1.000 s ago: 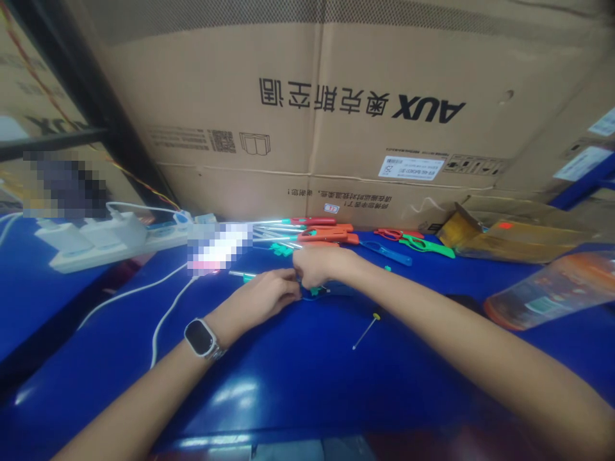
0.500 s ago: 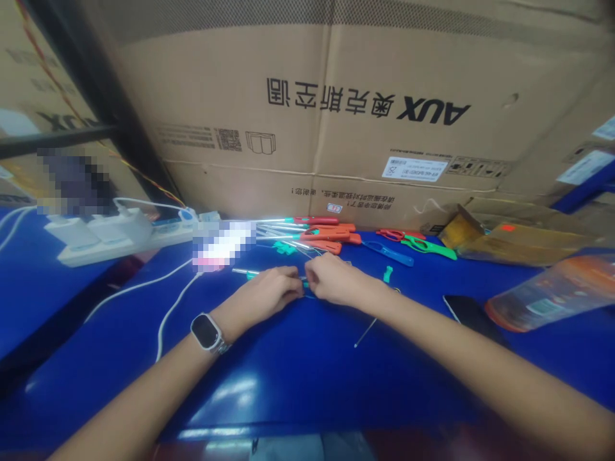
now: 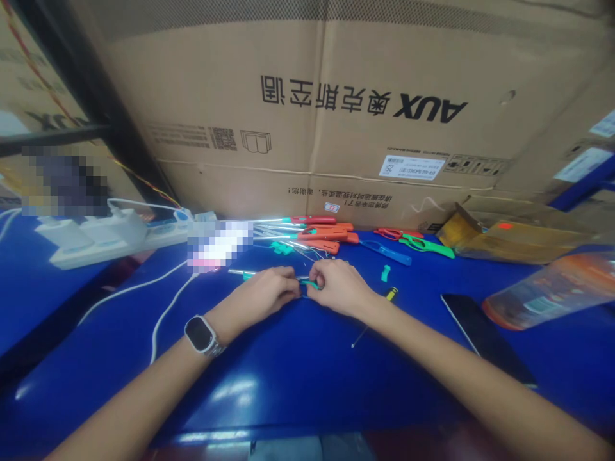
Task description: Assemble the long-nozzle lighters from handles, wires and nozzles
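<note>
My left hand (image 3: 271, 289), a watch on its wrist, is closed around a long-nosed lighter. The lighter's metal tube (image 3: 235, 271) sticks out leftward, with a teal part (image 3: 247, 276) at the fingers. My right hand (image 3: 342, 288) pinches a small teal plastic piece (image 3: 316, 284) close beside the left fingertips. A bit of blue shows between the hands; most of the lighter is hidden by my fingers. Just beyond lies a pile of orange and red long-nosed lighters (image 3: 331, 234), with loose teal pieces (image 3: 281, 248) to its left.
Blue, red and green handle shells (image 3: 427, 246) lie at the back right. A screwdriver (image 3: 393, 294), a teal piece (image 3: 385, 273), a phone (image 3: 485, 336) and a plastic jar (image 3: 552, 291) are on the right. A power strip (image 3: 125, 242) with cables sits left. A big carton (image 3: 230, 57) stands behind.
My right hand has turned and lowered slightly, and a teal piece now shows in its fingers. The left hand keeps its hold. The whole view has shifted a little.
</note>
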`<state>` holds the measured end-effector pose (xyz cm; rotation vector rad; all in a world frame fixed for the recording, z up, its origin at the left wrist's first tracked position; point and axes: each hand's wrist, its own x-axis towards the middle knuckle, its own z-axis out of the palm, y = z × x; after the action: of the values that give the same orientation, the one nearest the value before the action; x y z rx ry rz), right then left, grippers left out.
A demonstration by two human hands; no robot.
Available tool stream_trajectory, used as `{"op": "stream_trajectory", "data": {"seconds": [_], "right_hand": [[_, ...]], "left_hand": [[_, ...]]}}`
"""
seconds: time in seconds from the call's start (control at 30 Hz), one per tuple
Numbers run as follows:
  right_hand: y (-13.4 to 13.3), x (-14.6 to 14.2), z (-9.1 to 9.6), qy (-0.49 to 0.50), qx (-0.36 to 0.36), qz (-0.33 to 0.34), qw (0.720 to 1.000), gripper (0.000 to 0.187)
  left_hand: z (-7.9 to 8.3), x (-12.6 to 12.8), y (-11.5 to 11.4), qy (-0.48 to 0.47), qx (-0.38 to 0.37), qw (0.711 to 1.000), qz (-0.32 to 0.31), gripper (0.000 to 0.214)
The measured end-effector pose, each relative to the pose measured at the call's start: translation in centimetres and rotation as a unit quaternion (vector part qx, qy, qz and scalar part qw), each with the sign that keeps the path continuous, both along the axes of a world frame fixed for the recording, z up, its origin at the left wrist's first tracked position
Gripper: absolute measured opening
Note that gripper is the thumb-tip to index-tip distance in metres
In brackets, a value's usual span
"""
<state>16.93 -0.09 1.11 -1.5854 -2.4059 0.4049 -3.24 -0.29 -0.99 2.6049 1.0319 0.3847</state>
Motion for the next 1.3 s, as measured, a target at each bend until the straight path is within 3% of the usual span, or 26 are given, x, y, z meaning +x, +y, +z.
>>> {"op": "stream_trajectory", "data": {"seconds": [0.23,0.43,0.63,0.77,0.83,0.93,1.03,1.17,1.3], "right_hand": [[-0.1,-0.3,-0.7,0.028,0.008,-0.004,1.0,0.001],[0.0,0.0,-0.6,0.022,0.007,0.038,0.999,0.012],[-0.3,0.2,-1.3,0.047,0.032,0.045,0.997,0.012],[-0.6,0.5,-2.3,0.095,0.033,0.036,0.994,0.011],[-0.8,1.0,-2.5,0.14,0.024,0.03,0.989,0.006],[-0.9,2.6,-2.1,0.189,0.037,0.033,0.981,0.028],[-0.9,4.6,-1.4,0.141,0.077,0.052,0.986,0.026],[-0.3,6.4,-1.7,0.087,0.024,0.074,0.993,0.032],[0.6,6.4,-2.7,0.127,-0.03,0.085,0.988,0.031]], "left_hand": [[0.0,0.1,0.0,0.009,0.002,1.0,0.007,0.021],[0.0,0.1,-0.1,0.007,0.008,1.0,0.005,0.019],[-0.1,0.4,-0.2,0.034,0.066,0.997,0.004,0.011],[-0.1,0.8,-0.5,0.058,0.105,0.993,0.008,0.026],[-0.2,1.0,-0.6,0.077,0.115,0.99,0.002,0.028],[-0.4,1.0,-0.5,0.09,0.135,0.987,-0.001,0.03],[-0.7,0.8,-0.3,0.093,0.149,0.984,-0.003,0.032],[-0.9,0.6,0.0,0.084,0.138,0.987,0.0,0.034],[-0.9,0.5,0.1,0.076,0.123,0.99,-0.001,0.036]]}}
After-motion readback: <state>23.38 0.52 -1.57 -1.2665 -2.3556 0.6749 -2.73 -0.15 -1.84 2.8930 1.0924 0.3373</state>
